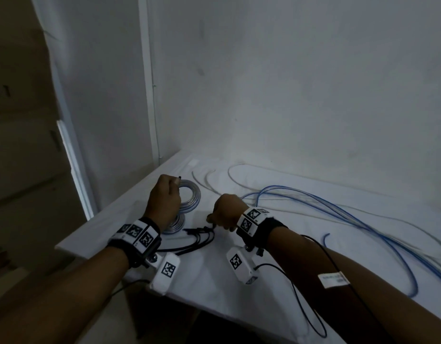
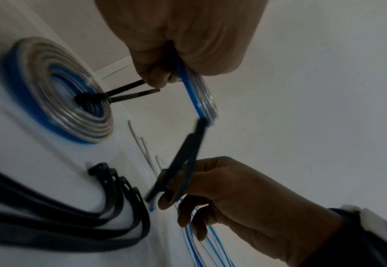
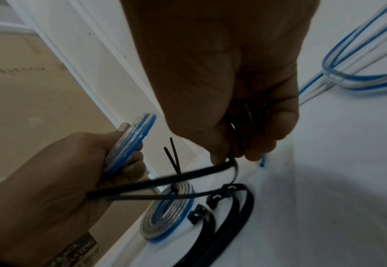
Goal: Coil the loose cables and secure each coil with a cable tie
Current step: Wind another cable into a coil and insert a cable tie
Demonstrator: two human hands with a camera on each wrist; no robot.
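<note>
Cardboard box [image 3: 83, 252] | partial print "ANTING", rest illegible | wrist markers [image 1: 140, 234] | coded squares, no readable text

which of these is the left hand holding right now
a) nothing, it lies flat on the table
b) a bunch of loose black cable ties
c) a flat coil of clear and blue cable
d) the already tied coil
c: the left hand grips a flat coil of clear and blue cable on edge above the table, while the right hand pinches a black cable tie; the already tied coil lies on the white table.

tied coil [image 1: 176, 225] left | spare ties [image 1: 197, 235] beside it | loose cables [image 1: 338, 209] right
</note>
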